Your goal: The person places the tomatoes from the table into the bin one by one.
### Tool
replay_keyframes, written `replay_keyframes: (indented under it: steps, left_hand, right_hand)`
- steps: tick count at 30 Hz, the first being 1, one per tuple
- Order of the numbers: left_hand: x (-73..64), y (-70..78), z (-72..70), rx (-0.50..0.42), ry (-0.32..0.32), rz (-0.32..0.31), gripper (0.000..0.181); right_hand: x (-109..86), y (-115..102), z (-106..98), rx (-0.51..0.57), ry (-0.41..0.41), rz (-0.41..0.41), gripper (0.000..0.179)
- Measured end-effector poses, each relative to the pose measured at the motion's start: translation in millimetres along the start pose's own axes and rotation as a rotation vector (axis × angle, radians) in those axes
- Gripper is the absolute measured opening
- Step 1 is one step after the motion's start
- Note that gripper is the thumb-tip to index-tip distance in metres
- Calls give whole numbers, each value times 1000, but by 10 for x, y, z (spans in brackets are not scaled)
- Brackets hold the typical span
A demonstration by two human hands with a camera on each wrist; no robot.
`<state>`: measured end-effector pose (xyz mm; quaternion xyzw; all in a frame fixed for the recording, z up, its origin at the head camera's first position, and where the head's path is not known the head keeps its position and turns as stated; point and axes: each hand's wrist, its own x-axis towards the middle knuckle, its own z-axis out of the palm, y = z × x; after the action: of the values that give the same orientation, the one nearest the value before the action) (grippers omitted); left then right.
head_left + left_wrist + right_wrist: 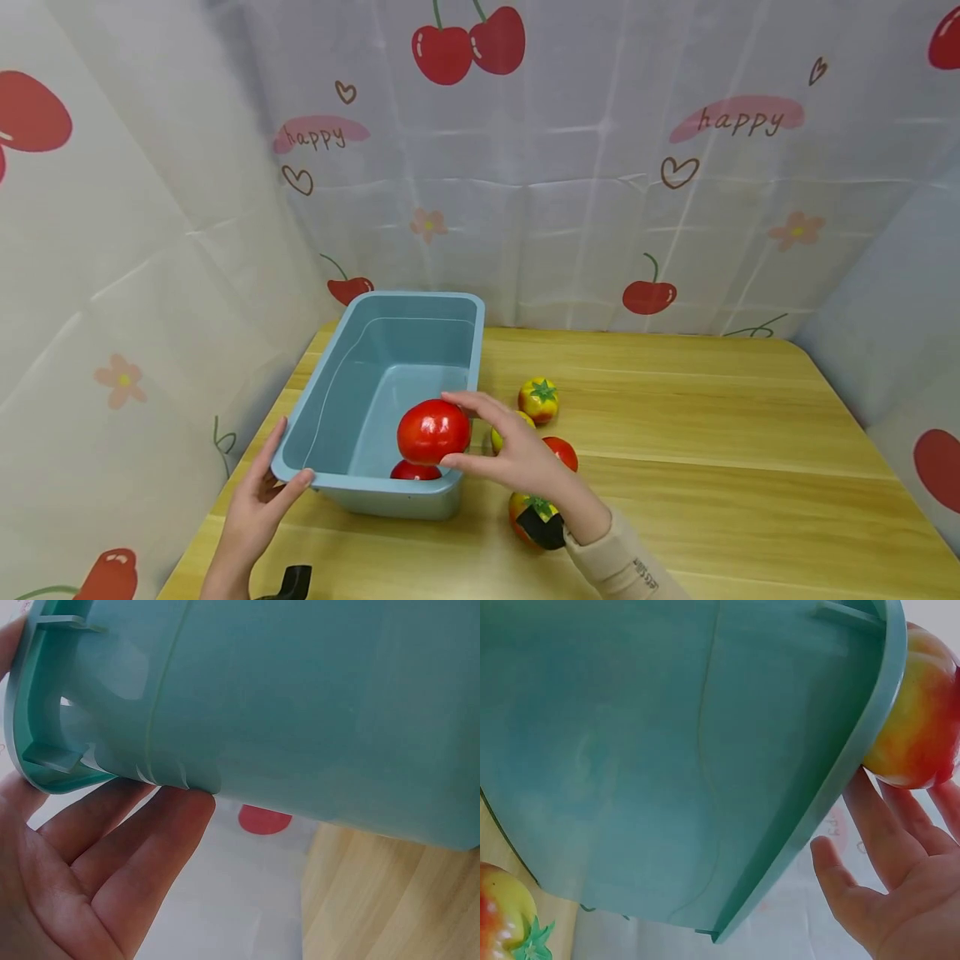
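Observation:
A blue-green plastic bin [457, 307] stands on the table. At its near left corner my left hand [251, 512] grips the rim, thumb near the front edge. In the left wrist view, this hand's fingers [161, 859] lie along the bin's outer wall. My right hand [517, 446] holds a big red tomato [433, 432] above the bin's near right part, thumb low and fingers high. The right wrist view shows that tomato [919, 712] as yellow and red beyond the rim. Below it, inside the bin, sits another red tomato [416, 472], partly hidden.
Right of the bin lie several tomatoes: a yellow-red one [538, 400], a yellowish one [498, 439], a red one [561, 452] and one [522, 518] by the right wrist's black strap. A printed curtain [525, 225] hangs behind the wooden table [712, 417].

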<state>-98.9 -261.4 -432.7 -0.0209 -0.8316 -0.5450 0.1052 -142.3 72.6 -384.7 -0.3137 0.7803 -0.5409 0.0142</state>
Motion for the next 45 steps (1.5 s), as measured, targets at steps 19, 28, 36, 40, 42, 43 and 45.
replay_keyframes:
  steps: [19,28,36,40,42,43,45]
  left_hand:
    - [6,-2,-7,-3,0,-4,75]
    - [10,-15,-11,7,4,10,76]
    - [2,-17,-11,8,3,7,75]
    - [2,-18,-10,12,3,6,75]
    - [2,-19,-9,16,4,7,75]
    - [2,-19,-9,18,5,8,75]
    - [2,-18,-9,21,7,10,75]
  right_hand:
    - [-63,72,-32,5,-21,-63,61]
    - [-163,178,-174,-32,59,-55,60]
    - [-290,301,-353,-91,112,10,60]
    - [-379,306,-426,-117,147,68,60]
    - [-431,259,-463,-126,166,91,59]
    - [-456,232,-483,-128,175,101,57]
    - [-505,196,-523,-142,194,122,55]
